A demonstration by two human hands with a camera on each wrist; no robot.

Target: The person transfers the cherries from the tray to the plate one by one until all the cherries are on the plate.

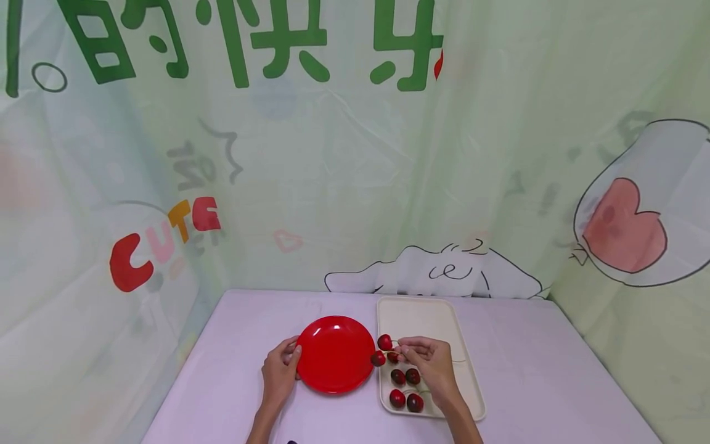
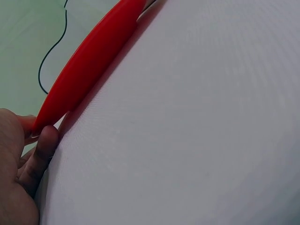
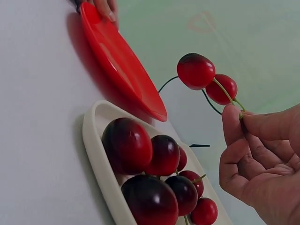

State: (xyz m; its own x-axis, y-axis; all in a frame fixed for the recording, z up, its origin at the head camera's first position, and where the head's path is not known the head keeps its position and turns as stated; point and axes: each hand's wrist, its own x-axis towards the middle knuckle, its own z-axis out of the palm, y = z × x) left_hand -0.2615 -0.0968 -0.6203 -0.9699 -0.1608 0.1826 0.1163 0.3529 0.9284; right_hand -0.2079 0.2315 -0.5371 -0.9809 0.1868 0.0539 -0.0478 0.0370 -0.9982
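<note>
In the head view my left hand (image 1: pixel 279 373) holds the left rim of a round red plate (image 1: pixel 335 356), pinching it between thumb and fingers. Seen from the left wrist, the plate (image 2: pixel 89 65) is a little tilted, its underside facing the camera. My right hand (image 1: pixel 434 368) pinches the green stems of a pair of red cherries (image 3: pixel 196 71) between thumb and forefinger. Those cherries hang above the left edge of a cream tray (image 1: pixel 418 313), close to the plate's right rim. Several dark red cherries (image 1: pixel 397 398) with stems lie in the tray's near half.
Tray and plate are side by side on a table with a pale lilac cover (image 1: pixel 233 345). A small dark thing (image 1: pixel 292 442), mostly cut off, shows at the bottom edge. Behind the table hangs a pale green printed curtain (image 1: pixel 355 185).
</note>
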